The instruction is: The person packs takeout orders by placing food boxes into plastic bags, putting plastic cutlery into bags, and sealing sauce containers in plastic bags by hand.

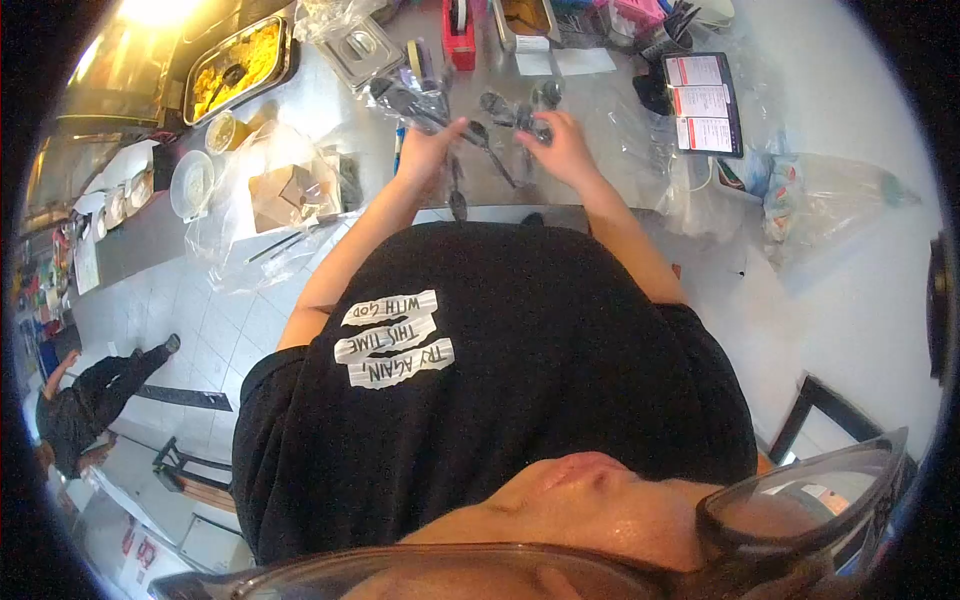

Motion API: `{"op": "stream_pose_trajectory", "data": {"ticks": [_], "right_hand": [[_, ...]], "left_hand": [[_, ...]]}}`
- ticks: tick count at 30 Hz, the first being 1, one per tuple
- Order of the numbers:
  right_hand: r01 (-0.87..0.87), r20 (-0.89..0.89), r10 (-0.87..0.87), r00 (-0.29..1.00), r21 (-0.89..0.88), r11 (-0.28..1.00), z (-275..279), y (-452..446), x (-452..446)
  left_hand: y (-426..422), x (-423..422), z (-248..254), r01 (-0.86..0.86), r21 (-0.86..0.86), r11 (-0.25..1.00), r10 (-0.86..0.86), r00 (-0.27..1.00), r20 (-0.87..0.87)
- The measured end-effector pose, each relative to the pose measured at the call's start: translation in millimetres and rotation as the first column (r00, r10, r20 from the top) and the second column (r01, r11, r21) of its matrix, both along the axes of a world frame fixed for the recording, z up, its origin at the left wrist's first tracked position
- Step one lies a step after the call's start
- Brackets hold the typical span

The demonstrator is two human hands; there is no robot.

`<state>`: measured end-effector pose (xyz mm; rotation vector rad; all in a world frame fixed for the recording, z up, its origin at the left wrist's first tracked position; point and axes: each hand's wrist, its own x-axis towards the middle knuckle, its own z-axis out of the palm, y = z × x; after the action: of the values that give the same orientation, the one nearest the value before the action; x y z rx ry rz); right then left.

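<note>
Steel worktop (605, 108) across top of frame. Tray (286, 60) of yellow food upper left, tablet (703, 105) upper right. My left hand (425, 152), upper centre, gripping clear-wrapped black spoons (402, 100). My right hand (566, 152), just right, pinching more black cutlery (538, 129). Single dark spoon (495, 158) between hands.

Dark utensils (402, 98) partly blurred; tablet (702, 103) text too small; metal pan (502, 24) cut by top edge.
</note>
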<state>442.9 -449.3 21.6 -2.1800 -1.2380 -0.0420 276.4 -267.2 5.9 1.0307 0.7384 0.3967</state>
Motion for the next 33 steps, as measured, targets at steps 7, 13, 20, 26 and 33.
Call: {"op": "stream_pose_trajectory", "data": {"ticks": [7, 13, 20, 26, 33], "right_hand": [[-0.240, -0.884, 0.104, 0.456, -0.010, 0.971, -3, 24, -3], [0.005, -0.370, -0.053, 0.927, -0.132, 0.991, -24, -15, 35], [0.299, -0.922, 0.010, 0.387, 0.136, 0.944, -16, 62, 10], [0.369, -0.824, -0.172, 0.539, 0.048, 0.928, -36, 40, 51], [-0.004, -0.694, 0.060, 0.718, 0.082, 0.997, -28, 63, 1]], "left_hand": [[-27, 10, 20, 0.169, -0.145, 0.975, -0.158, 0.984, 0.083], [-10, 0, -20, 0.170, -0.107, 0.980, -0.171, 0.985, 0.009], [-27, 16, 2, 0.318, -0.133, 0.939, -0.326, 0.944, -0.043], [-23, 0, -12, 0.240, -0.205, 0.949, -0.243, 0.970, 0.015], [-30, -1, -9, 0.362, -0.151, 0.920, -0.351, 0.931, 0.097]]}}
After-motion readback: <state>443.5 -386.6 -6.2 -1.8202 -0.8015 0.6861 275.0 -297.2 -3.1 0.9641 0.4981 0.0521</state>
